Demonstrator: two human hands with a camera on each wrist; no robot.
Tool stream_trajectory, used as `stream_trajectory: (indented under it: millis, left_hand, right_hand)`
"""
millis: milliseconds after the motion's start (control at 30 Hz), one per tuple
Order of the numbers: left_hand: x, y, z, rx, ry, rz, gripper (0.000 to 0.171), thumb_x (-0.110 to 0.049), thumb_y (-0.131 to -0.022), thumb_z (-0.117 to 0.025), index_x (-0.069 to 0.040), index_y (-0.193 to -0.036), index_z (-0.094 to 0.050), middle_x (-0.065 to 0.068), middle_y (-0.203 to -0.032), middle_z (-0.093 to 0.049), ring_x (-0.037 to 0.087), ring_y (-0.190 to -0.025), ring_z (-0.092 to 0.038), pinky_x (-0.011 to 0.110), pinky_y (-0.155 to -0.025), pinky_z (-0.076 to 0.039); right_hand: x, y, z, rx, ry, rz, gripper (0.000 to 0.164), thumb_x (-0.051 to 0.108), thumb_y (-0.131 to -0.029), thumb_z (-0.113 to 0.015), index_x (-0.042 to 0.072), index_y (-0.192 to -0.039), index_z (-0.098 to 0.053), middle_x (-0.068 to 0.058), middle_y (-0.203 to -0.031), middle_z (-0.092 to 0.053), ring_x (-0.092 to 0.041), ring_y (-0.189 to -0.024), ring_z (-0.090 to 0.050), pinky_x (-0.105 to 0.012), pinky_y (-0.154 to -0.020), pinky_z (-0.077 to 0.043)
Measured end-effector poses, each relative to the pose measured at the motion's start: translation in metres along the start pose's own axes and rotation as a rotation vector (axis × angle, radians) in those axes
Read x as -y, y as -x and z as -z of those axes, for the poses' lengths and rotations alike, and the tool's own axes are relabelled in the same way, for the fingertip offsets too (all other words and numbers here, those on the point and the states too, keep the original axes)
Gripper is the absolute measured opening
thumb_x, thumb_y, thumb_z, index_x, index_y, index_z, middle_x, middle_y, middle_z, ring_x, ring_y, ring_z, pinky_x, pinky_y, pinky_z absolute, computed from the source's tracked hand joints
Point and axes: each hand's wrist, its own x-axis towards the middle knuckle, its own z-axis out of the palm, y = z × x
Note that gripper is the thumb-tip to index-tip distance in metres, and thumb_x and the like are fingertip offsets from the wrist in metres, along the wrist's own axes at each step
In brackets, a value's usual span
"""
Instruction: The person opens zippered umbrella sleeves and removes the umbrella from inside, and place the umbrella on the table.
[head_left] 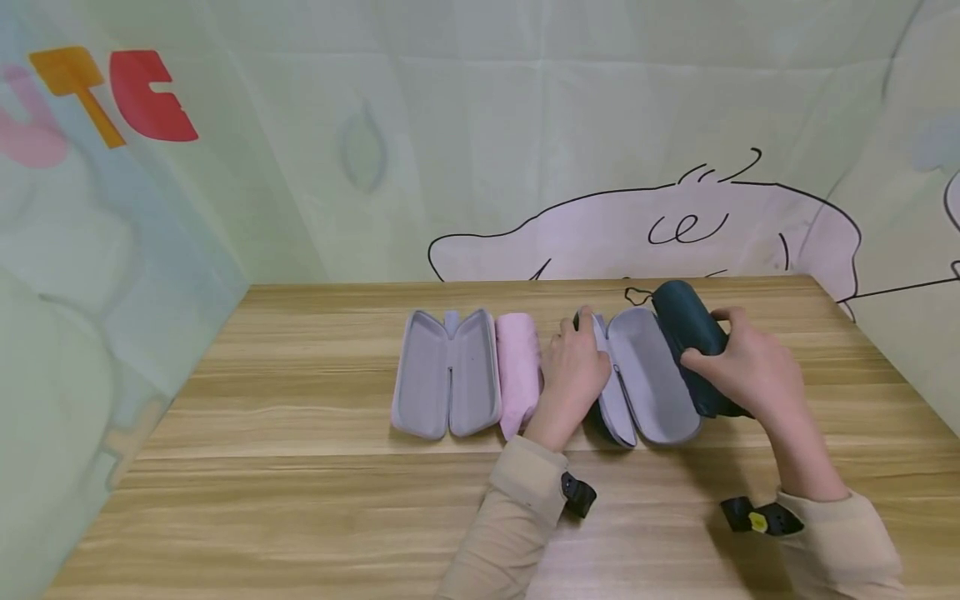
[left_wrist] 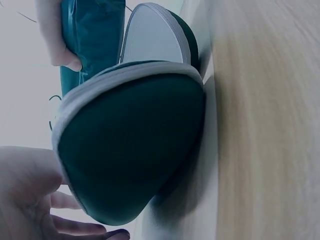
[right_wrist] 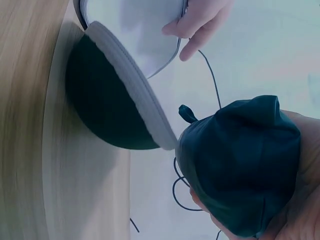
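Note:
A dark green zip case [head_left: 660,383] with grey lining lies spread apart on the table. My left hand [head_left: 576,367] holds its left half at the edge, thumb and fingers on either side of the shell [left_wrist: 130,145]. Just to the right, my right hand [head_left: 757,367] grips a dark green folded umbrella [head_left: 686,333], tilted and raised beside the case's right half. Its gathered fabric end [right_wrist: 245,165] faces the right wrist camera, and a thin cord [head_left: 637,295] hangs off the far end.
Left of my left hand lies a pink folded umbrella [head_left: 517,367]. Next to it a second zip case [head_left: 447,375], grey inside, lies spread apart. The wooden table [head_left: 300,492] ends at a printed cloth backdrop [head_left: 315,208].

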Motion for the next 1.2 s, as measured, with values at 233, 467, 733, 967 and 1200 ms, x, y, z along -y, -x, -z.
stream_trajectory:
  millis: [233, 467, 733, 967, 1200]
  left_hand:
    - [0.0, -0.001, -0.001, 0.0, 0.008, 0.004, 0.063, -0.023, -0.088, -0.061, -0.016, -0.147, -0.039, 0.013, -0.121, -0.06, 0.028, -0.092, -0.064, 0.038, -0.069, -0.051]
    - [0.001, -0.001, -0.001, 0.001, 0.009, -0.003, 0.062, -0.023, -0.089, -0.061, -0.015, -0.146, -0.039, 0.013, -0.121, -0.06, 0.028, -0.092, -0.064, 0.038, -0.069, -0.051]
    - [0.001, -0.001, 0.0, 0.008, 0.005, -0.011, 0.062, -0.023, -0.089, -0.061, -0.015, -0.146, -0.038, 0.013, -0.121, -0.06, 0.028, -0.092, -0.064, 0.038, -0.071, -0.052]
    - [0.002, -0.001, 0.001, 0.016, 0.002, -0.007, 0.063, -0.023, -0.089, -0.06, -0.015, -0.147, -0.038, 0.014, -0.123, -0.059, 0.028, -0.093, -0.064, 0.038, -0.072, -0.052]
    - [0.001, -0.003, 0.0, 0.033, 0.017, 0.009, 0.063, -0.024, -0.089, -0.06, -0.015, -0.148, -0.037, 0.014, -0.126, -0.058, 0.029, -0.097, -0.063, 0.04, -0.074, -0.052]
  right_hand:
    - [-0.007, -0.003, 0.001, -0.001, 0.004, -0.01, 0.077, 0.04, -0.082, -0.062, -0.001, -0.141, -0.035, -0.031, -0.095, -0.061, -0.032, -0.069, -0.058, -0.029, -0.048, -0.038]
    - [-0.011, -0.004, 0.001, 0.008, 0.013, -0.017, 0.077, 0.041, -0.082, -0.062, -0.001, -0.14, -0.035, -0.031, -0.096, -0.06, -0.032, -0.069, -0.057, -0.029, -0.048, -0.038]
    - [-0.015, -0.006, -0.001, 0.016, 0.013, -0.026, 0.077, 0.042, -0.082, -0.062, -0.002, -0.139, -0.036, -0.032, -0.099, -0.06, -0.033, -0.072, -0.057, -0.029, -0.05, -0.038]
    - [-0.02, -0.008, -0.001, 0.022, 0.022, -0.025, 0.076, 0.043, -0.083, -0.061, -0.002, -0.138, -0.036, -0.03, -0.095, -0.061, -0.033, -0.07, -0.056, -0.03, -0.05, -0.037]
    - [-0.026, -0.01, -0.003, 0.046, 0.034, -0.026, 0.078, 0.045, -0.083, -0.061, -0.003, -0.138, -0.036, -0.032, -0.099, -0.06, -0.035, -0.075, -0.056, -0.032, -0.051, -0.038]
